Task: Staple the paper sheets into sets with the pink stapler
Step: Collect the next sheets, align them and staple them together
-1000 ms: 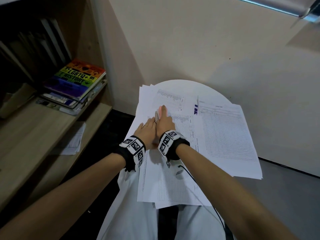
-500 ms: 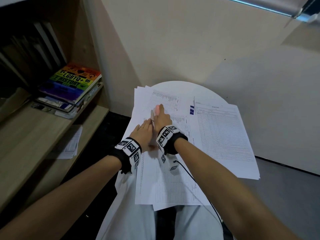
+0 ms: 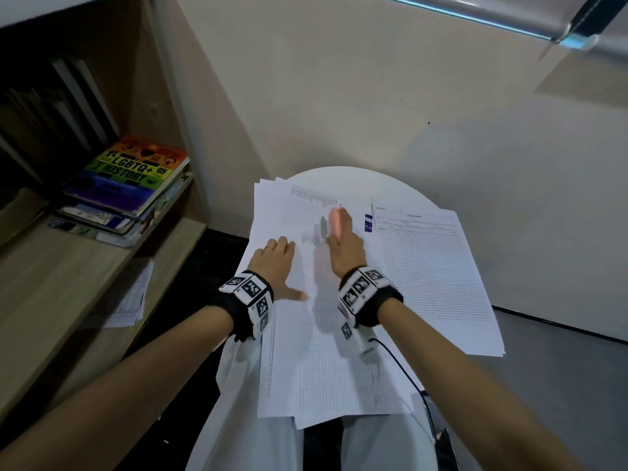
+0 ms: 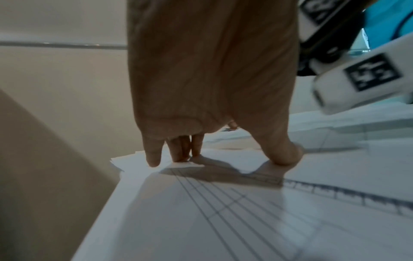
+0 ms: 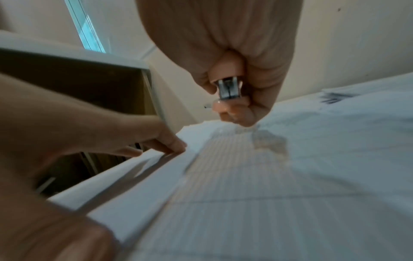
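The pink stapler (image 3: 336, 219) sticks out forward from my right hand (image 3: 344, 244), which grips it just above the left stack of printed sheets (image 3: 323, 355). In the right wrist view its metal end (image 5: 229, 90) shows between my curled fingers. My left hand (image 3: 277, 256) lies on the same stack near its left edge. Its straight fingertips (image 4: 178, 155) and thumb (image 4: 283, 155) press on the paper. A second stack of sheets (image 3: 431, 277) lies to the right. Both stacks cover a small round white table (image 3: 339, 176) and hang over my lap.
A wooden shelf unit stands at the left with a pile of books (image 3: 125, 188) and loose sheets (image 3: 131, 297) on a lower board. A beige wall is close behind the table. A black cable (image 3: 404, 368) runs from my right wrist band.
My hands were side by side; now the right hand with the stapler has moved to the right, away from the left hand. The left hand stays on the paper with its thumb spread out.
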